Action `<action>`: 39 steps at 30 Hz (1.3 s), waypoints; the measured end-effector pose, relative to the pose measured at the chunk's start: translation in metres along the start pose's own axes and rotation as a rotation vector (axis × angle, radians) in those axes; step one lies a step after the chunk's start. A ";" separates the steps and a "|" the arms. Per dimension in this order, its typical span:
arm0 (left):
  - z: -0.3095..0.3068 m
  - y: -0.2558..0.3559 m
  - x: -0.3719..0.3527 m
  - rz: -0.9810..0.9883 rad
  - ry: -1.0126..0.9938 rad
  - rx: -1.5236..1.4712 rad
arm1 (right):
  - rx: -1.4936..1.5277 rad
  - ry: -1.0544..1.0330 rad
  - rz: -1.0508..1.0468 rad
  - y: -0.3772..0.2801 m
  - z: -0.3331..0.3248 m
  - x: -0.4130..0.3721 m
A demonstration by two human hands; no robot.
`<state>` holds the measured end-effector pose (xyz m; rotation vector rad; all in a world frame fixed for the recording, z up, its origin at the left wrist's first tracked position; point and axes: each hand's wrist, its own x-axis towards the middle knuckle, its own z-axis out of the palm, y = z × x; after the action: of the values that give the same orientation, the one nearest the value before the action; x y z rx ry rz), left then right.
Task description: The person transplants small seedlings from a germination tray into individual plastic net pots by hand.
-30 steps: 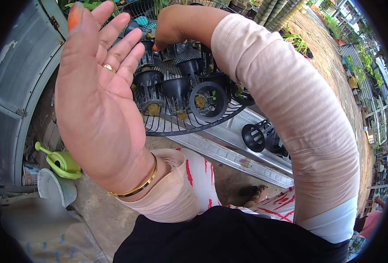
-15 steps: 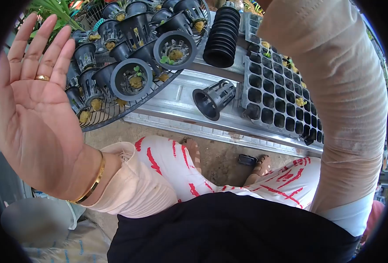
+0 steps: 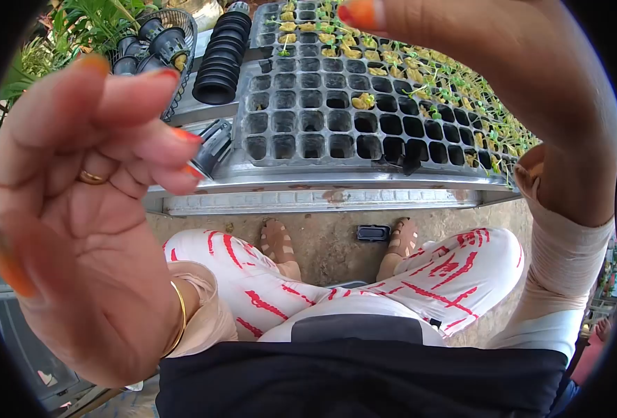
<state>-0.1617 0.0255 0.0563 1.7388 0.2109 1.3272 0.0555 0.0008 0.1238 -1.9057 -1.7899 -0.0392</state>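
My left hand (image 3: 106,230) is raised close to the camera at the left, palm showing, fingers loosely bent and apart, holding nothing. My right hand (image 3: 489,42) reaches across the top right corner. One outstretched digit with an orange nail shows, its other fingers are cut off by the frame, and nothing is seen in it. Below it spreads a black seedling tray (image 3: 312,122) with many bare cells and yellowish plugs with sprouts toward the back and right. A black net pot (image 3: 214,148) lies tilted just beyond my left fingertips, partly hidden by them.
A stack of black net pots (image 3: 223,59) lies left of the tray. Further left, a wire basket (image 3: 186,35) holds more pots beside green plants (image 3: 65,49). The metal bench edge (image 3: 322,200) runs above my feet. A small dark object (image 3: 373,233) lies on the ground.
The view has swung right, bringing more of the seedling tray in and pushing the basket to the upper left. My left fingers have bent from straight. Part of my right hand has come into view.
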 end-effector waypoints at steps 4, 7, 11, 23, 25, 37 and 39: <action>0.048 -0.008 0.004 -0.174 -1.054 0.107 | 0.057 0.018 0.075 0.064 -0.063 -0.106; 0.103 -0.057 -0.044 -0.429 -1.591 0.154 | 0.238 -0.015 0.332 0.058 -0.075 -0.160; 0.176 -0.171 -0.151 -0.503 -1.814 0.430 | 0.484 0.158 0.410 0.091 -0.066 -0.205; 0.209 -0.339 -0.339 0.012 -1.386 1.010 | 0.377 0.153 0.699 0.120 -0.059 -0.294; 0.209 -0.340 -0.336 -0.017 -1.347 0.904 | 0.428 0.134 0.807 0.124 -0.057 -0.298; 0.198 -0.182 -0.167 -0.592 -1.264 0.221 | 0.187 -0.261 0.528 0.121 -0.032 -0.262; 0.199 -0.150 -0.142 -0.479 -1.168 -0.046 | 0.199 -0.267 0.522 0.118 -0.029 -0.266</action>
<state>0.0023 -0.0841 -0.1521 1.9733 -0.0781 -0.1203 0.1421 -0.2547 0.0105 -2.2414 -1.3302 0.5776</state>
